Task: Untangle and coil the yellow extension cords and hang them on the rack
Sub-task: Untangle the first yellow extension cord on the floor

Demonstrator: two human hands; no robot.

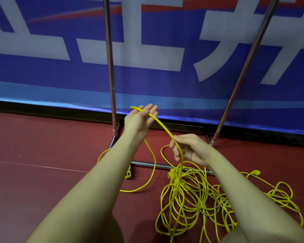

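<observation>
While the head camera looks down past both forearms, the left hand (140,118) is raised palm-up with its fingers straight and close together, and a thin yellow rubber-sheathed extension cord (162,127) lies draped across the palm just below those fingers. From there one run of the cord slopes down to the right hand (186,148), whose fingers are curled round it, the thumb and forefinger pinching it just beneath the knuckles. The other run drops behind the left wrist and loops loosely over the dark red floor (42,172).

Below the right hand's fingertips the cord falls straight into a tangled heap of yellow cords (197,197) lying on the floor; a yellow socket block (172,174) sits at the heap's near edge, another yellow plug end (128,173) lies under the left forearm, and a third plug (254,172) rests well beyond the right wrist. Beyond both sets of fingers stands the chrome tubular rack (111,67), its two uprights rising out of view and its base bar (153,164) crossing just under the hands. A blue banner with large white characters (165,50) hangs behind it.

Coiling looks barely begun: only one turn rests on the left palm. With those fingers flat and unclosed, that turn could slide off if the right hand pulls hard. Drawing more cord up from the heap may also tighten a crossing into a knot, or drag the socket block against the base bar.
</observation>
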